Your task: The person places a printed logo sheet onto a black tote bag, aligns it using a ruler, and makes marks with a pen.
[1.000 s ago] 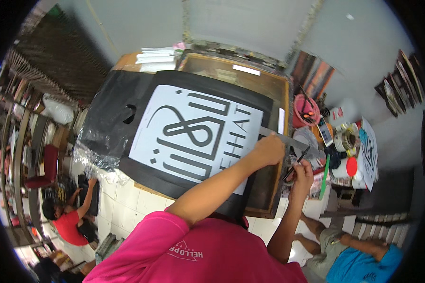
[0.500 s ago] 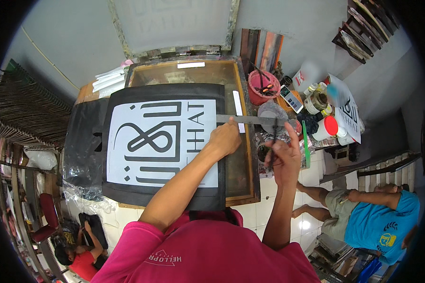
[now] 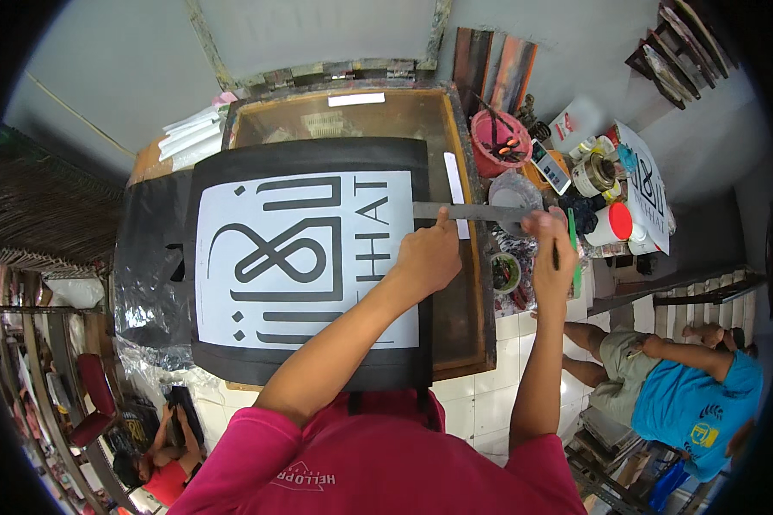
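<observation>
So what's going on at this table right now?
A person in a pink shirt holds a long metal ruler across the right edge of a white stencil sheet lying on black fabric on a wooden frame. The left hand presses the ruler down; the right hand holds its far end and a green pen.

Pale grey walls [image 3: 129, 51] enclose a white-tiled floor [image 3: 489, 403], with a red chair [image 3: 90, 399] at left.
</observation>
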Motion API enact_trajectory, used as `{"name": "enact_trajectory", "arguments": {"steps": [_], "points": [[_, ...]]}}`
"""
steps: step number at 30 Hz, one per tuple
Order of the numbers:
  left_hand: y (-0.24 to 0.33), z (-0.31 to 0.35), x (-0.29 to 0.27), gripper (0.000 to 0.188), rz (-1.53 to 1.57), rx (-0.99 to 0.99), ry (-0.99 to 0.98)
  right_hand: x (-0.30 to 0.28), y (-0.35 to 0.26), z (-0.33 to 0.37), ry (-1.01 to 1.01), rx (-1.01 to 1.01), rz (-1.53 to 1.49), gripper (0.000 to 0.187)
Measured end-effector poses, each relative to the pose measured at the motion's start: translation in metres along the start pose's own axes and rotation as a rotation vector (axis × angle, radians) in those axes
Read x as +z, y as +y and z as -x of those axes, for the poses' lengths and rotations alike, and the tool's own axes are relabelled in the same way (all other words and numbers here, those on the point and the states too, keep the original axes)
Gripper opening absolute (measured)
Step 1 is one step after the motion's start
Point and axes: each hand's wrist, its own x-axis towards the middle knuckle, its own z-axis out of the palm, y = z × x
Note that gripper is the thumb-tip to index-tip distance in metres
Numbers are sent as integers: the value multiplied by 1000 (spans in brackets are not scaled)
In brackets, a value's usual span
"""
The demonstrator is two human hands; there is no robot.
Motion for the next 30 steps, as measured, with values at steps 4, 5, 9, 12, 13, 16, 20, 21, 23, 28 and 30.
{"name": "enact_trajectory", "arguments": {"steps": [4,5,9,12,13,16,20,21,23,28,30], "points": [[-3,1,3,26,-4,-7,22,35,32,-22,-140,-273,348,31],[-3,1,3,26,2,-16,24,42,37,-25,-171,-321,383,33],[-1,6,4,25,60,-42,41,52,56,-35,-266,-313,393,41],[2,9,3,24,78,-76,77,58,62,-42,-346,-241,382,44],[3,9,2,23,76,-87,90,60,61,-43,-351,-184,338,44],[4,11,2,22,92,-97,130,64,55,-47,-396,-18,234,44],[5,10,0,19,121,-109,154,63,48,-54,-454,9,201,40],[5,10,0,18,126,-108,162,63,49,-54,-457,-27,202,39],[4,12,-1,17,155,-97,179,63,48,-55,-468,-14,190,37],[2,26,-25,22,238,-72,243,68,51,-60,-518,56,192,38],[-2,41,-31,27,107,1,285,59,49,-55,-501,63,192,38]]}}
